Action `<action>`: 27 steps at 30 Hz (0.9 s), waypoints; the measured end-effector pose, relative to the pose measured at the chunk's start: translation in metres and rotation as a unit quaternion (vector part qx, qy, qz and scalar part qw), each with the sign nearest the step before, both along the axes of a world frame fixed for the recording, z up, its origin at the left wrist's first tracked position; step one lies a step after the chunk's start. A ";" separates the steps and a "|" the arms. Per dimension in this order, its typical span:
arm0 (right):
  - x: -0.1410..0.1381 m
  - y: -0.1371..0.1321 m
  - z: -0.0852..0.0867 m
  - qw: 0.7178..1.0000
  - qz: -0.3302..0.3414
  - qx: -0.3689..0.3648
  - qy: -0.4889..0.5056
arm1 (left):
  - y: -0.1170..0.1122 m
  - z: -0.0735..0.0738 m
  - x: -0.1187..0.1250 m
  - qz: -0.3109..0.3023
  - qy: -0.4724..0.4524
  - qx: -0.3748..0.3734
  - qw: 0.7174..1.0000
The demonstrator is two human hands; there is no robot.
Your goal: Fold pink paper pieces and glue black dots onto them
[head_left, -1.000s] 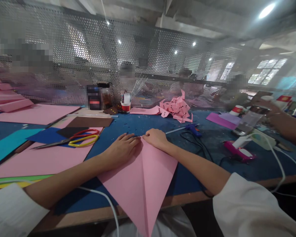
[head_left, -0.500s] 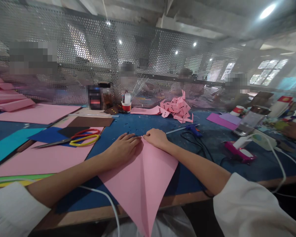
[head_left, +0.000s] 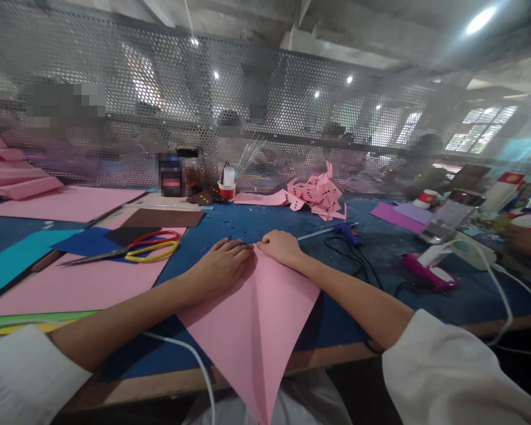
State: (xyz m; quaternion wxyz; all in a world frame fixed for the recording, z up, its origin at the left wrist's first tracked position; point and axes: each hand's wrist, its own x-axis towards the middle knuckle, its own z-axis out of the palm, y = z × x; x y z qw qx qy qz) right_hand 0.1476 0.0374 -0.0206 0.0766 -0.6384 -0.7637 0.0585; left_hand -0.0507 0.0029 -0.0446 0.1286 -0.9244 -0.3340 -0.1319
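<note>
A sheet of pink paper with a crease down its middle lies on the blue tabletop, one corner hanging over the front edge toward my lap. My left hand rests on its upper left part, fingers stretched out and lying flat. Close beside it, my right hand has curled fingers closed on the paper's far edge. The fingertips of my right hand are partly hidden.
Scissors lie on coloured sheets at left. Ahead stand a paper cup and cut pink strips. At right are a blue glue gun, a pink device, a clear bottle and cables. A perforated screen rises behind.
My hands and the pink paper stay where they were. A co-worker's hand at the right edge has shifted slightly, and people behind the screen have moved a little.
</note>
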 end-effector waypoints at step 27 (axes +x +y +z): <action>-0.003 0.001 -0.002 1.000 -0.012 0.011 0.010 | 0.001 -0.002 0.000 0.015 -0.005 -0.010 1.000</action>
